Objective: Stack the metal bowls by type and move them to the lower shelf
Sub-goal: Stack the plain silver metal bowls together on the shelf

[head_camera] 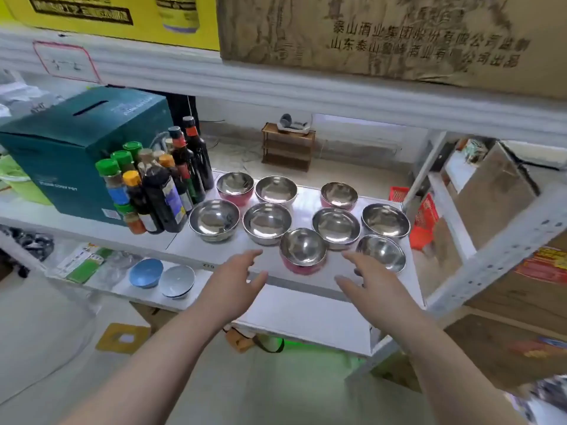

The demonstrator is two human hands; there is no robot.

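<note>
Both hands hover spread and empty, left hand (pixel 237 279) and right hand (pixel 371 280) flanking the nearest pink-sided bowl (pixel 303 251). Nine metal bowls sit mouth-up on the white shelf (pixel 343 268): three pink-sided, six plain steel (pixel 266 223).

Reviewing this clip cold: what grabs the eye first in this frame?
The cluster of shiny metal bowls spread unstacked across the white middle shelf, a few with pink outsides. Next, the left hand and right hand, both open and empty, flanking the nearest pink bowl at the shelf's front edge. To the bowls' left stands a tight group of sauce bottles.
</note>
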